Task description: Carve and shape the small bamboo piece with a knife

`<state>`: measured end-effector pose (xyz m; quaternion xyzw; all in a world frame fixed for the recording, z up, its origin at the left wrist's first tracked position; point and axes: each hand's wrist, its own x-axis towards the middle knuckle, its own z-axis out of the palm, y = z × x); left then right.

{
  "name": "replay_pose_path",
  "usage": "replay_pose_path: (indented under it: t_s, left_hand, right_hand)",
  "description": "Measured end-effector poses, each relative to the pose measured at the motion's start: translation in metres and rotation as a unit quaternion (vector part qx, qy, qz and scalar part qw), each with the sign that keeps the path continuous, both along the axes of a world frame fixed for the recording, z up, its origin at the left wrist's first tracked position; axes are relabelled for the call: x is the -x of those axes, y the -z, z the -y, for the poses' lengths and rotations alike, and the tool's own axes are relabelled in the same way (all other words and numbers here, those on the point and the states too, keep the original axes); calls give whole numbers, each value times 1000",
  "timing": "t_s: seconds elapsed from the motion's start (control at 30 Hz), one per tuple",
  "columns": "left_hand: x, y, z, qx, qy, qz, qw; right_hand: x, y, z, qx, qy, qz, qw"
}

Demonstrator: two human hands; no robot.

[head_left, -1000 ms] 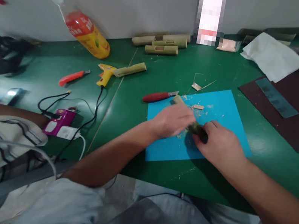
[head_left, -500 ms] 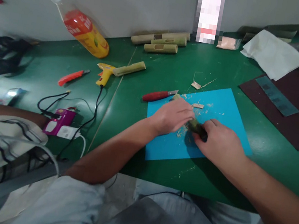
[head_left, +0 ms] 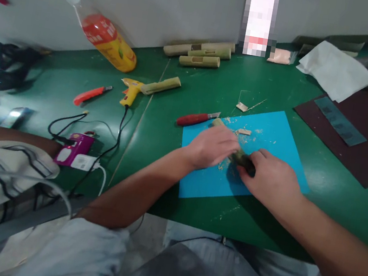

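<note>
A short bamboo tube point(head_left: 244, 161) lies slantwise over a blue sheet point(head_left: 204, 186) on the green table. My left hand point(head_left: 213, 146) is closed around its far part, and the far end pokes out past the knuckles. At the near end, my right hand point(head_left: 271, 174) grips the tube with thumb and fingers. Pale shavings and a small bamboo chip point(head_left: 244, 132) are scattered on the sheet. Beside my left hand, a red-handled carving knife point(head_left: 196, 120) rests across the sheet's upper left edge. My fingers hide the middle of the tube.
Several cut bamboo tubes point(head_left: 199, 61) lie by the wall. A yellow glue gun point(head_left: 131, 91), an orange utility knife point(head_left: 92, 96), a bottle point(head_left: 110, 43) and a purple power adapter point(head_left: 78, 148) stand left. A dark board point(head_left: 359, 162) lies right. Another person's arm point(head_left: 10, 142) rests at far left.
The view has shifted slightly. Both hands stay on the bamboo tube in nearly the same place; nothing has been taken up or let go.
</note>
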<state>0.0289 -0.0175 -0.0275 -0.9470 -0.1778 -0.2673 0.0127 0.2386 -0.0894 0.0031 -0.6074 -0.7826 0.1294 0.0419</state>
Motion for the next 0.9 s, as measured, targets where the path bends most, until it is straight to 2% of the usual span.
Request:
replay_pose_path:
  t_s: [0.1, 0.27, 0.4, 0.63, 0.9]
  left_hand:
    - [4, -4, 0, -34, -35, 18, 999]
    - [6, -8, -1, -53, -1, 26, 998]
    - [13, -7, -10, -53, -21, 51, 997]
    - [17, -4, -5, 24, -29, 70, 997]
    - [3, -7, 10, 93, -64, 122, 986]
  right_hand:
    - [1, -2, 0, 10, 5, 9, 1000]
    - [1, -4, 0, 8, 3, 11, 1000]
    - [0, -3, 0, 6, 4, 0, 1000]
    - [-1, -3, -1, 14, 1, 5, 1000]
    - [0, -3, 0, 6, 5, 12, 1000]
